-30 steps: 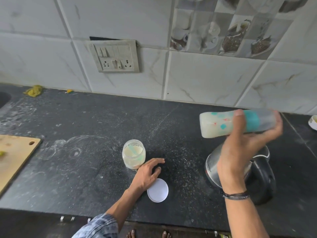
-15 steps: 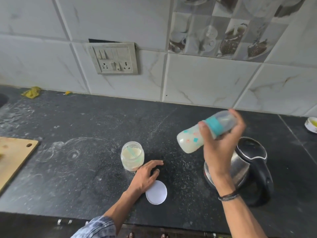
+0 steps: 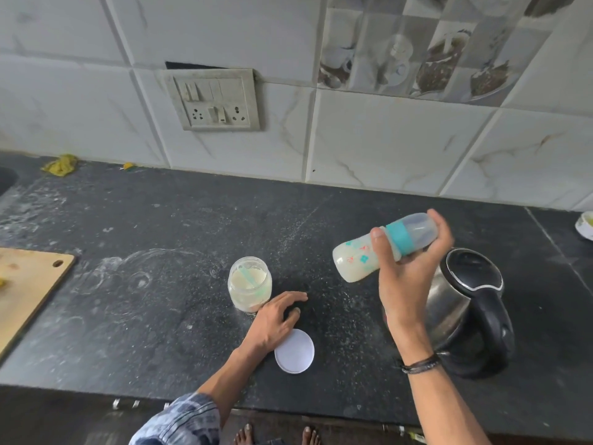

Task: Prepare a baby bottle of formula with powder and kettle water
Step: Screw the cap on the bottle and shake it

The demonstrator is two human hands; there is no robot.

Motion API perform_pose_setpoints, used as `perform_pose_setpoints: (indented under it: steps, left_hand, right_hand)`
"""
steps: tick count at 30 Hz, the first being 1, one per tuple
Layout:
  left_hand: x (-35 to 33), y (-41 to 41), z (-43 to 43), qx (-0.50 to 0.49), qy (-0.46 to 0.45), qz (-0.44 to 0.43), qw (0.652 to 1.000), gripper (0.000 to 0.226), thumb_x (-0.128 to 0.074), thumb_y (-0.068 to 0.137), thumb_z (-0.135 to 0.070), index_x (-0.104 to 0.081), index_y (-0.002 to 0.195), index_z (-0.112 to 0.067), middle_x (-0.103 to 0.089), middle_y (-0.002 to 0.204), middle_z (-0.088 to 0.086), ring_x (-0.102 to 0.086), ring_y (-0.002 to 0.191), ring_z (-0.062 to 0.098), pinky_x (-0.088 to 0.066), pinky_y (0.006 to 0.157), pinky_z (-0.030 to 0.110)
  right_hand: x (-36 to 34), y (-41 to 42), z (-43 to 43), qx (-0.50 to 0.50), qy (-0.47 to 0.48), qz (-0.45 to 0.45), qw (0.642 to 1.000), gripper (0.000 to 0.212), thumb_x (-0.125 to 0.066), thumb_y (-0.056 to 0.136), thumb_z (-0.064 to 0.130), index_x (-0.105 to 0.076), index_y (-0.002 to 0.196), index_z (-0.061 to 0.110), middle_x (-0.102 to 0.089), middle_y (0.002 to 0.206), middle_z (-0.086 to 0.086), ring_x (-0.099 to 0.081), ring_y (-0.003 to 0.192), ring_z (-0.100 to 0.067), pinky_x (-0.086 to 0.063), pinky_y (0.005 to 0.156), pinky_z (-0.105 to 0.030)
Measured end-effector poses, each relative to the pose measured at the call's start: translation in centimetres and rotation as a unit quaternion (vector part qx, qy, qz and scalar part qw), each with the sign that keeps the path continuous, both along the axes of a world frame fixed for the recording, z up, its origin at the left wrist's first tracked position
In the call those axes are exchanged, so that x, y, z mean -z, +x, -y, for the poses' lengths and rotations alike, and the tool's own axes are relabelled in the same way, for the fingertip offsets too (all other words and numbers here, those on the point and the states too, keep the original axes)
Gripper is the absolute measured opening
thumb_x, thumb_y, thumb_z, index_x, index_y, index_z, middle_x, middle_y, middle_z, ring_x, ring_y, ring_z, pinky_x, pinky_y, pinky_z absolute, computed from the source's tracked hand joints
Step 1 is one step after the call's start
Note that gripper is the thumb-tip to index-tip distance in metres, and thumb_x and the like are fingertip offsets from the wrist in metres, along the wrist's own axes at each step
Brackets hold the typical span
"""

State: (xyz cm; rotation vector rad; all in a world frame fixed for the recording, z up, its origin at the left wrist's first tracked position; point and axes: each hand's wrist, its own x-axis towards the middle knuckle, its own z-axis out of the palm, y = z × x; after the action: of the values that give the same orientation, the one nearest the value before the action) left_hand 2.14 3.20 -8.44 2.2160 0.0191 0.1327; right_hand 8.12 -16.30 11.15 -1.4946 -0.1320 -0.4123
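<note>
A wooden board [image 3: 29, 284] lies at the frame's left edge. At centre, an open powder jar [image 3: 250, 284] stands beside the left hand [image 3: 276, 319], which rests on the counter with relaxed fingers, next to a white lid [image 3: 294, 351]. Right of centre, the tilted baby bottle [image 3: 356, 261] is gripped by the right hand [image 3: 404, 277], beside the kettle [image 3: 465, 300]

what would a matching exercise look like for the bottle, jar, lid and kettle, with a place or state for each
Things
1 bottle
2 jar
3 lid
4 kettle

Place or state
a flat on the counter by the left hand
b steel body, black handle, far right
c tilted in the air, held by the right hand
d standing open on the counter

Pairs: 1-c, 2-d, 3-a, 4-b
</note>
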Motion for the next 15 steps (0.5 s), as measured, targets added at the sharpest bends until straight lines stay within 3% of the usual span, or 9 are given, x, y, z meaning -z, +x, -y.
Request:
perform_pose_setpoints:
  steps: [2, 7, 10, 13, 15]
  left_hand:
    - [-0.2, 0.0, 0.0, 0.003, -0.002, 0.000, 1.000, 0.035, -0.054, 0.096, -0.012, -0.066, 0.127, -0.024, -0.061, 0.134, -0.015, -0.055, 0.114, -0.004, -0.037, 0.099, 0.007]
    - [-0.2, -0.1, 0.1, -0.002, -0.005, 0.003, 1.000, 0.034, -0.054, 0.096, -0.013, -0.066, 0.126, -0.023, -0.062, 0.133, -0.014, -0.055, 0.115, -0.003, -0.040, 0.101, 0.012]
    - [-0.2, -0.1, 0.1, -0.002, -0.007, 0.005, 1.000, 0.035, -0.053, 0.095, -0.013, -0.067, 0.126, -0.023, -0.063, 0.133, -0.013, -0.056, 0.115, -0.003, -0.040, 0.101, 0.012]
    - [-0.3, -0.1, 0.2, -0.002, -0.009, 0.003, 1.000, 0.034, -0.053, 0.095, -0.013, -0.067, 0.125, -0.022, -0.064, 0.132, -0.013, -0.056, 0.115, -0.002, -0.040, 0.101, 0.012]
    - [-0.3, -0.1, 0.2, -0.004, -0.010, 0.002, 1.000, 0.034, -0.053, 0.095, -0.012, -0.067, 0.125, -0.022, -0.064, 0.132, -0.012, -0.056, 0.115, -0.001, -0.040, 0.100, 0.012]
  right_hand:
    - [0.6, 0.2, 0.2, -0.026, -0.049, -0.010, 0.998, 0.078, -0.084, 0.086, 0.027, -0.033, 0.146, 0.028, -0.051, 0.133, -0.003, -0.065, 0.106, -0.014, -0.058, 0.083, -0.028]
    - [2.4, 0.7, 0.5, -0.045, -0.134, -0.035, 0.989, 0.075, -0.080, 0.088, 0.014, -0.032, 0.147, 0.015, -0.050, 0.114, 0.032, -0.059, 0.091, 0.016, -0.051, 0.075, -0.011]
    - [3.4, 1.1, 0.2, -0.057, -0.213, -0.059, 0.974, 0.079, -0.081, 0.087, 0.025, -0.029, 0.147, 0.027, -0.044, 0.110, 0.056, -0.059, 0.091, 0.014, -0.051, 0.079, -0.019]
    - [4.7, 1.2, 0.2, -0.087, -0.272, -0.076, 0.955, 0.081, -0.082, 0.086, 0.036, -0.025, 0.144, 0.045, -0.051, 0.130, 0.032, -0.062, 0.105, -0.006, -0.053, 0.090, -0.037]
    - [5.7, 1.3, 0.2, -0.106, -0.302, -0.081, 0.944, 0.082, -0.081, 0.087, 0.037, -0.023, 0.143, 0.050, -0.048, 0.142, 0.021, -0.058, 0.121, -0.014, -0.051, 0.096, -0.037]
